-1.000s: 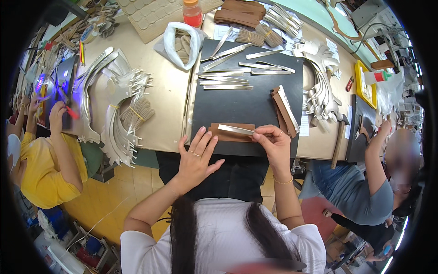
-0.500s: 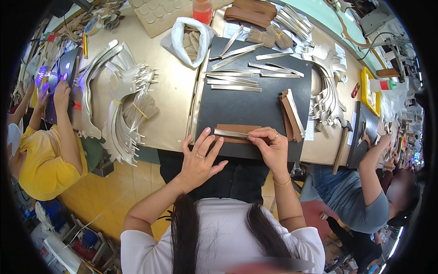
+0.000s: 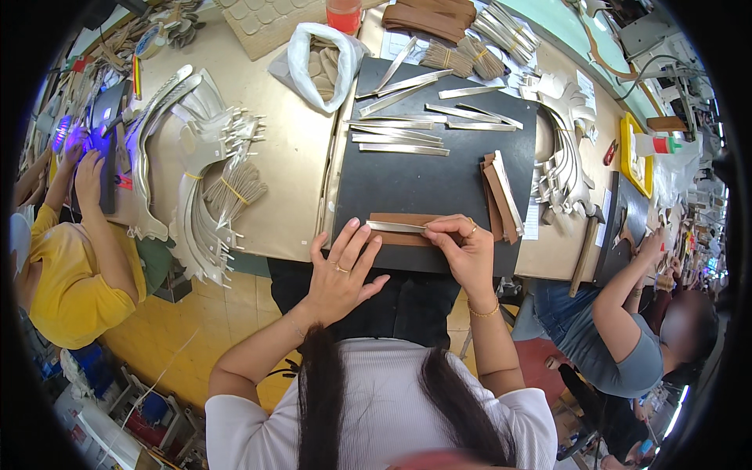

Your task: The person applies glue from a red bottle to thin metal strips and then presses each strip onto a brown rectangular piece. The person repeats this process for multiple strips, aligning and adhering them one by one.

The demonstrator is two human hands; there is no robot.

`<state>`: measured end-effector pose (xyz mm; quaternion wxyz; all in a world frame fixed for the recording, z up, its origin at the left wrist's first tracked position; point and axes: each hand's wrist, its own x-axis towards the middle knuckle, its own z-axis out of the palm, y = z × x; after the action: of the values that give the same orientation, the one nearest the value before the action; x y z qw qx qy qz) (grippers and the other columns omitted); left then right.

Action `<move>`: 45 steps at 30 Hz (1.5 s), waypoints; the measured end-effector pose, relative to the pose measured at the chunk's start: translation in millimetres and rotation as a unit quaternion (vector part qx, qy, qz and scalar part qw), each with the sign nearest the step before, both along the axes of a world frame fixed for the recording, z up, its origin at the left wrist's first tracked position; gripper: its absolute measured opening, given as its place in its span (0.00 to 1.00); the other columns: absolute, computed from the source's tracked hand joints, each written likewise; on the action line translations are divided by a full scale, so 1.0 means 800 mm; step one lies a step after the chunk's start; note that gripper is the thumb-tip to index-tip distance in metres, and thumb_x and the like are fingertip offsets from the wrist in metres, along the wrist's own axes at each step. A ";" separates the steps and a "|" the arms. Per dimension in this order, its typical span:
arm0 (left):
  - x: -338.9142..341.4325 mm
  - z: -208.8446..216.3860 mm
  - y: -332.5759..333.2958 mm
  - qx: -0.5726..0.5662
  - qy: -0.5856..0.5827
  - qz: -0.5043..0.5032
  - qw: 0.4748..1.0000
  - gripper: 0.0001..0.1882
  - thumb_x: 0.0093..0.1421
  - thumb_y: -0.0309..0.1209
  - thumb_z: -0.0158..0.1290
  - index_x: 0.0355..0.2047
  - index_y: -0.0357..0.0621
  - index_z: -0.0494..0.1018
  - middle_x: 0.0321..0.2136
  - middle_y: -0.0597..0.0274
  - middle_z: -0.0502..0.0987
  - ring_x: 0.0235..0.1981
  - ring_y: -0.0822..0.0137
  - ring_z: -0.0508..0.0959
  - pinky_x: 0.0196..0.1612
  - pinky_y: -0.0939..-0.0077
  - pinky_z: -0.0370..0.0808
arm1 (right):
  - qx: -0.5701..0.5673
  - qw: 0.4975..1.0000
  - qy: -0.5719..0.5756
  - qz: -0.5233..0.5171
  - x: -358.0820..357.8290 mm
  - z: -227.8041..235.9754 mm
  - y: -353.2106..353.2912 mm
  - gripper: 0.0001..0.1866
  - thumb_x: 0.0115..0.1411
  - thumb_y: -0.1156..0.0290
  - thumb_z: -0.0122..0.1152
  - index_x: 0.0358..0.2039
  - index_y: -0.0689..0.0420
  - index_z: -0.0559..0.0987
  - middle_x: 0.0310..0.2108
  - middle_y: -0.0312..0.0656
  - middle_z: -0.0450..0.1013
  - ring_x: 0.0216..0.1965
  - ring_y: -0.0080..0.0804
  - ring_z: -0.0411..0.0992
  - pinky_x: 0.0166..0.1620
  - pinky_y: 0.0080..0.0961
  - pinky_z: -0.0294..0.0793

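Note:
A brown strip (image 3: 406,238), which looks like leather, lies flat near the front edge of the black board (image 3: 423,178). Along its middle runs a narrow silvery strip (image 3: 395,227). The right end of that silvery strip is pinched between the thumb and forefinger of my right hand (image 3: 464,244). At its left end, my left hand (image 3: 341,270) has its fingers spread, with the fingertips touching or very near the strips. Farther up the board lie several loose silvery strips (image 3: 401,139). More brown strips (image 3: 493,197) with a silvery one are stacked right of my right hand.
Bundled pale curved pieces (image 3: 205,157) lie on the table left of the board, with others (image 3: 560,149) right of it. Behind stand a white bag (image 3: 291,78) and a red-filled container (image 3: 343,16). A hammer (image 3: 583,254) rests at right. Co-workers sit on both sides.
Both my hands hold nearly the same pose over the strips. The view has shifted slightly. The hands of the co-worker in yellow have moved a little.

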<state>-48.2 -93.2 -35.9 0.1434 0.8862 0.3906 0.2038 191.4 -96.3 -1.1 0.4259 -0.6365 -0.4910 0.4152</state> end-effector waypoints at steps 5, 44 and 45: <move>0.001 0.001 0.002 0.012 0.019 -0.006 1.000 0.38 0.51 0.44 0.67 0.60 0.47 0.67 0.66 0.56 0.62 0.68 0.55 0.61 0.62 0.42 0.55 | 0.008 1.000 -0.014 0.002 0.000 0.001 0.001 0.05 0.57 0.87 0.64 0.34 0.66 0.83 0.34 0.43 0.81 0.36 0.25 0.78 0.43 0.19 0.79; 0.077 0.053 0.003 -0.005 0.271 0.041 0.962 0.50 0.47 0.48 0.69 0.69 0.77 0.56 0.50 0.44 0.69 0.57 0.40 0.68 0.62 0.28 0.54 | 0.016 0.927 -0.374 0.013 0.012 0.028 0.006 0.10 0.55 0.72 0.71 0.33 0.59 0.78 0.29 0.42 0.70 0.32 0.38 0.72 0.37 0.32 0.71; 0.078 0.054 0.003 -0.005 0.277 0.042 0.960 0.50 0.47 0.48 0.69 0.69 0.77 0.56 0.50 0.43 0.68 0.58 0.40 0.68 0.62 0.28 0.54 | 0.042 0.911 -0.409 0.014 0.012 0.026 0.004 0.11 0.54 0.71 0.71 0.34 0.58 0.77 0.31 0.43 0.68 0.35 0.41 0.70 0.39 0.35 0.70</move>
<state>14.2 -90.8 7.0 0.0258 0.8898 0.4534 -0.0455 201.0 -92.9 19.7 0.2082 -0.7249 -0.6485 0.1031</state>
